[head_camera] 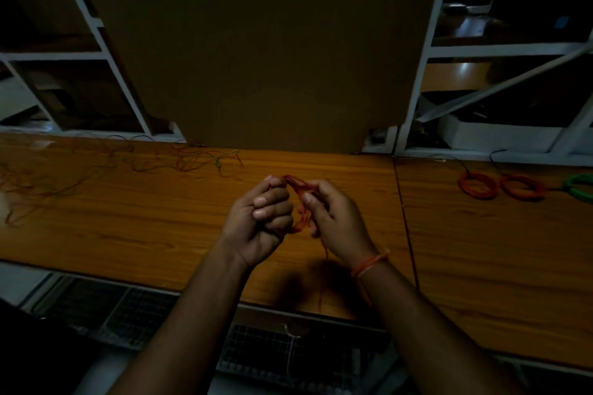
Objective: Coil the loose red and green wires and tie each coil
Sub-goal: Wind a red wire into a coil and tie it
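Brown board [256,42] stands upright behind the desk [144,221], white shelving frames [106,51] either side. Desk is wood grain, dim light.

Far left on the desk: loose red and green wires [96,163], a tangled spread still uncoiled, well apart from both hands. Far right: finished coils, two red coils [500,186] side by side and a green coil [582,187] cut by the frame edge. Ties on them too small to tell.

Centre, above the desk: left hand [260,218] curled into a fist-like grip on one side of a small red coil [300,202]. Right hand [333,218] pinches the other side, fingers curled round the strands. An orange band [369,263] sits on the right wrist. The coil sits between the two hands, its loop stretched roughly front to back, touching both. A red tail [324,266] hangs down from the coil near the right hand toward the desk's near edge.

Judgement: coil in hand looks wound, tie step likely next. The tail lies on the right-hand side, so the right hand is nearer to wrap it across the loop while the left hand holds the bundle. The loose pile lies to the left, nearer the left hand, for the coil after this.
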{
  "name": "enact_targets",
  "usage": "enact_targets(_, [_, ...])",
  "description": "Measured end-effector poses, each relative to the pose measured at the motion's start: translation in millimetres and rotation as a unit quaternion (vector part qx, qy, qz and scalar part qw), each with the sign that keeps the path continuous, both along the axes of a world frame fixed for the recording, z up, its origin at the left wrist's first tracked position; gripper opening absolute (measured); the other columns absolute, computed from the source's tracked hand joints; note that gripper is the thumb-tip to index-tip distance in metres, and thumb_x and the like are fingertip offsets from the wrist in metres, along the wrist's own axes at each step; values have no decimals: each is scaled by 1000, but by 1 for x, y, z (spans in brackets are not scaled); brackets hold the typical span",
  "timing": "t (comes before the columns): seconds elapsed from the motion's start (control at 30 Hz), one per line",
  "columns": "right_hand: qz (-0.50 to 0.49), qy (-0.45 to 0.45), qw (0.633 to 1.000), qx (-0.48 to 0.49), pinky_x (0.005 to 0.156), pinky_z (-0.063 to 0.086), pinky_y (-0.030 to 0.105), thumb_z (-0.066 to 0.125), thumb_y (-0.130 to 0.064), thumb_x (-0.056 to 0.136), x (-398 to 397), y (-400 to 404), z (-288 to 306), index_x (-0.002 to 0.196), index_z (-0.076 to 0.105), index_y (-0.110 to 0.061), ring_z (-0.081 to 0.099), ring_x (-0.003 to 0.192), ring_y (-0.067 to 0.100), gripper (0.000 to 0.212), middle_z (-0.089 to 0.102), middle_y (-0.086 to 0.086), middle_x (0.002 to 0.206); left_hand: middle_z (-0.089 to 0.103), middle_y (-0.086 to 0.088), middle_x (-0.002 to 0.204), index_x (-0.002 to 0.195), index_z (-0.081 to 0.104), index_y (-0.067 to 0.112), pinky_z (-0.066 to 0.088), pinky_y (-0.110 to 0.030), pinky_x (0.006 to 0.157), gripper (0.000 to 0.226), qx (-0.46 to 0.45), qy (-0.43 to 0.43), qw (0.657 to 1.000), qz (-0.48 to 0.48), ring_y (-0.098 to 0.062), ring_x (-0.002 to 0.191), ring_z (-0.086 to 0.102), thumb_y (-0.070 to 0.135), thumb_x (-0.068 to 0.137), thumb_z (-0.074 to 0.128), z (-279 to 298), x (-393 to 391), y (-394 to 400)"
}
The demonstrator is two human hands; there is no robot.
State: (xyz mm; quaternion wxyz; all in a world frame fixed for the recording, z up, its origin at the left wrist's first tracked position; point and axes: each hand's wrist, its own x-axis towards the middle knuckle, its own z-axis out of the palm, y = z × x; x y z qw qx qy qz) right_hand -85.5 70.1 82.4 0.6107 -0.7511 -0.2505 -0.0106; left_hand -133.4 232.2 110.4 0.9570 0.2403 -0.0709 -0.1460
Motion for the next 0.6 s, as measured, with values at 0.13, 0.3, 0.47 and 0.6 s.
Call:
enact_targets(0.13, [0, 34, 999, -30, 57, 44, 19, 53, -27, 105, -9, -12, -31, 126, 59, -29, 59, 64, 1, 22, 67, -6, 82, 51, 7, 58, 88, 57, 12, 32, -19, 44, 34, -87, -8, 993, 75, -4, 44, 45, 19, 110, 32, 3, 3, 22])
enact_targets(0.3, [-130, -159, 968, -142, 71, 52, 25, 58, -17, 100, -29, -32, -74, 122, 65, -21, 64, 89, 9, 24, 68, -3, 101, 48, 9, 57, 82, 58, 11, 27, -16, 41, 29, -136, 25, 968, 211, -4, 42, 42, 14, 105, 40, 9, 6, 40])
enact_targets(0.47, [-148, -173, 942, -248, 71, 52, 28, 64, -5, 92, -38, -43, -65, 115, 69, -24, 65, 88, 18, 30, 67, -1, 100, 47, 11, 60, 79, 54, 16, 30, -13, 42, 33, -93, 43, 954, 283, -1, 44, 40, 20, 108, 38, 13, 7, 30])
enact_targets(0.6, [134, -135, 878, -439, 82, 54, 34, 54, -14, 95, -29, -41, -14, 115, 70, -30, 66, 98, 18, 30, 71, -6, 104, 59, 0, 73, 93, 53, 15, 48, -19, 54, 28, 184, 11, 930, 317, -12, 63, 60, 29, 111, 35, 13, 4, 5])
